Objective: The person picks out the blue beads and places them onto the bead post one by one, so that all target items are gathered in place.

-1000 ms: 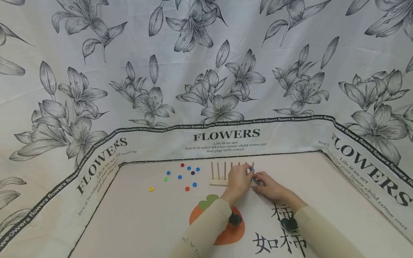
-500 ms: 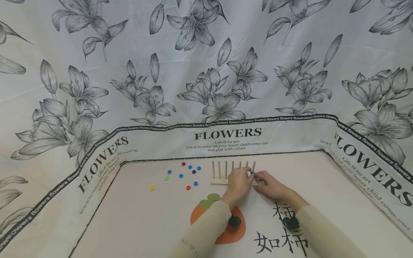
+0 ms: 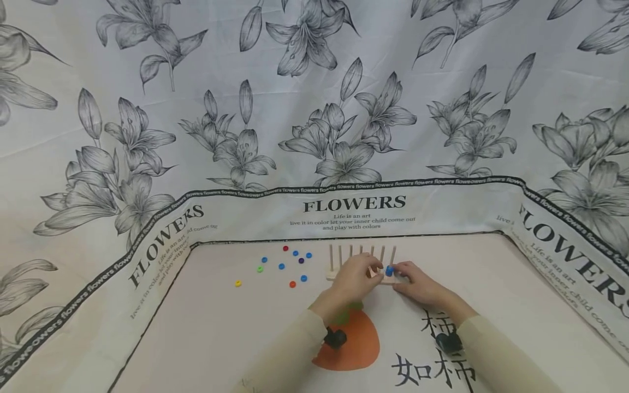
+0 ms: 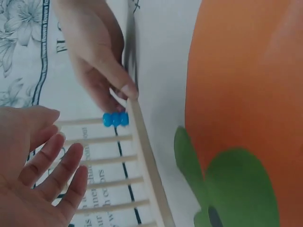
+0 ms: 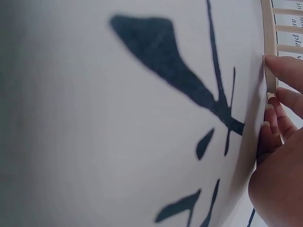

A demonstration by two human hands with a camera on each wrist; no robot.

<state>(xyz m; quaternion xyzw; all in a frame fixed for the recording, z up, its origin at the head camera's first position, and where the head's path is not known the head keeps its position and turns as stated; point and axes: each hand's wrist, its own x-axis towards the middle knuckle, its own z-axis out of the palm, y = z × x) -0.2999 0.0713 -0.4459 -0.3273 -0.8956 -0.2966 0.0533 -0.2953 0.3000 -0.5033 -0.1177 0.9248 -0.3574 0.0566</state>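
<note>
A wooden peg rack (image 3: pixel 331 277) stands at the back of the table, its upright pegs in a row along a flat base (image 4: pixel 149 161). Three blue beads (image 4: pixel 115 119) sit stacked at the bottom of its rightmost peg. My left hand (image 3: pixel 351 277) is in front of the middle pegs, fingers spread and loosely bent, with nothing in them; the left wrist view shows it apart from the beads. With thumb and fingers, my right hand (image 3: pixel 417 285) pinches the right end of the base, as the right wrist view shows too.
Left of the rack lie several loose beads, among them a yellow bead (image 3: pixel 238 283), a green bead (image 3: pixel 260 269), an orange-red bead (image 3: pixel 292 284) and a dark purple bead (image 3: pixel 301 261). A flower-printed curtain (image 3: pixel 354 218) borders the table behind.
The blue bead at my left fingertips has gone down the rightmost peg and been let go. My left hand has drawn back to the left; the right keeps its hold on the base.
</note>
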